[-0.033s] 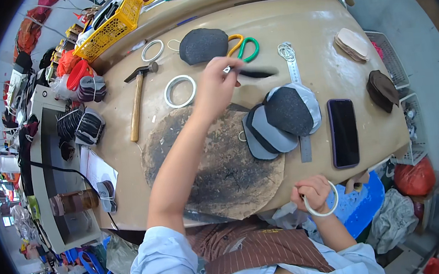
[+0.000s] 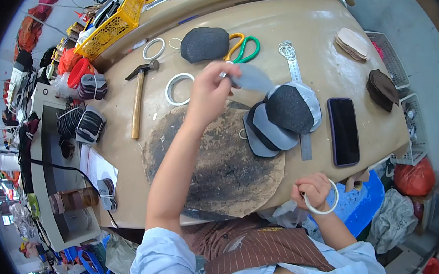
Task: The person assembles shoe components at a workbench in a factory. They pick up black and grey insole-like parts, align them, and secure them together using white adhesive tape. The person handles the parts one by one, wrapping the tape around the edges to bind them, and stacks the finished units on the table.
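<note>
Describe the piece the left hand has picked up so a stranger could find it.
Start at the tan workbench and find the orange-and-green scissors. Just below them the left hand pinches a thin grey oval fabric piece. Unlike the stacked grey and dark ovals nearby, it is single and lifted.

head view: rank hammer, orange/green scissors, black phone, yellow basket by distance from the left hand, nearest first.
From the left hand:
1. Scissors, just beyond it, slightly right.
2. Hammer, to its left.
3. Black phone, to the right, near the table's front edge.
4. Yellow basket, far back left.

yellow basket [image 2: 113, 24], green-orange scissors [image 2: 242, 47], black phone [image 2: 343, 130]
</note>
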A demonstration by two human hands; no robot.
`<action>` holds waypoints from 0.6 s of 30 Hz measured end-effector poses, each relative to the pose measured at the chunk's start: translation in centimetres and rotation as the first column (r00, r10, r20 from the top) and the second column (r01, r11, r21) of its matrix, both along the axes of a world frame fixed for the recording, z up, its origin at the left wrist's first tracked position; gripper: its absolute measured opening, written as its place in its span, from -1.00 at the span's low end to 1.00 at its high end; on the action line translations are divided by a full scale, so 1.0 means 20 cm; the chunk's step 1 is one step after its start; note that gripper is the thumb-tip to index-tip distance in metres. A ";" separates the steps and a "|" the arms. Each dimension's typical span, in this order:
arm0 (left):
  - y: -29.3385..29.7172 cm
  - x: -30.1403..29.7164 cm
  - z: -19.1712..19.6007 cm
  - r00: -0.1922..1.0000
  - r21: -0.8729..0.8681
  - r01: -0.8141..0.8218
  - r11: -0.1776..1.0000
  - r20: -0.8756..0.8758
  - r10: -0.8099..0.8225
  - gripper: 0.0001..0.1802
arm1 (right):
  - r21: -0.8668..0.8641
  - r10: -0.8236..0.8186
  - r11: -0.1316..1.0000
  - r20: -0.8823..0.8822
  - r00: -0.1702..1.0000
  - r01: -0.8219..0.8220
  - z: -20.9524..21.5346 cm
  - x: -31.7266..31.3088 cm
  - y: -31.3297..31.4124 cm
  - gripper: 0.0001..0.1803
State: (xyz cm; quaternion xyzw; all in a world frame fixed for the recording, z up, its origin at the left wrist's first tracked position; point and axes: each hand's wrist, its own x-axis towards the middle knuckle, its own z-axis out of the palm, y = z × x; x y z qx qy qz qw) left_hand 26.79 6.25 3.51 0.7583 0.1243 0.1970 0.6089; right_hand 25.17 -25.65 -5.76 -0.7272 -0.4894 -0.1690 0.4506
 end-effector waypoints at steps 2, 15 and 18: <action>0.03 -0.24 -0.01 0.984 -0.097 0.164 0.982 0.087 -0.155 -0.90 | 0.001 0.008 1.000 -0.009 1.000 -0.008 0.02 0.00 0.00 -0.75; -0.10 -0.79 -0.14 0.899 -0.491 -0.304 0.817 -0.430 0.076 -0.57 | 0.001 0.076 0.996 -0.449 0.890 -0.084 0.16 -0.04 0.03 -0.81; -0.19 -0.83 -0.16 0.912 -0.295 -0.261 0.919 -0.387 0.135 -0.56 | 0.007 0.132 0.989 -0.485 0.865 -0.147 0.19 -0.07 0.06 -0.80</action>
